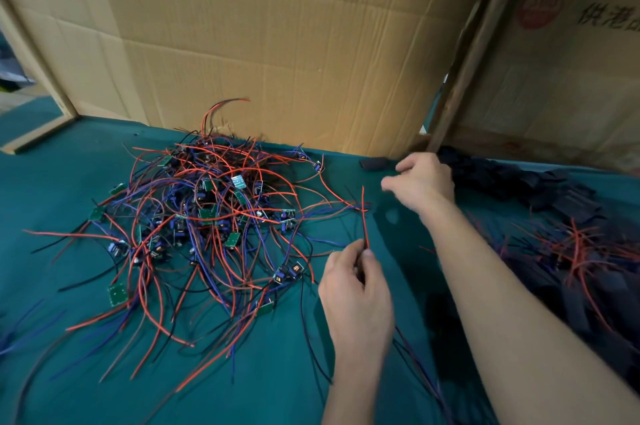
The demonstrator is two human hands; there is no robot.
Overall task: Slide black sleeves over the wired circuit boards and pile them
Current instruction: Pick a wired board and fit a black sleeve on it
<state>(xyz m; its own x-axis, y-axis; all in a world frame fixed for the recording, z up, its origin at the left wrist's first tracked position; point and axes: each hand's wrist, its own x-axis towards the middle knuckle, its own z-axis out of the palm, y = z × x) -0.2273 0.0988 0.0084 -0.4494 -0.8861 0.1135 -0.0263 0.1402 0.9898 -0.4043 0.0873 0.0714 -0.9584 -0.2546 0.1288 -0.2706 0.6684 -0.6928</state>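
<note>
My left hand (356, 289) pinches thin red and black wires (364, 220) at five o'clock of the tangled heap of green wired circuit boards (207, 216). My right hand (420, 182), fingers half-curled, apparently empty, reaches toward black sleeves (519, 182) at two o'clock on the teal desk (69, 182). Dangling wires may snag the heap.

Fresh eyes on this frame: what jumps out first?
The tangled heap of red, blue and black wires with small green circuit boards spread over the green cloth at left-centre. Near the middle, the left hand pinches a red wire that stands upright, while the right hand reaches toward the dark pile of black sleeves at right. Big cardboard sheets wall off the back.
</note>
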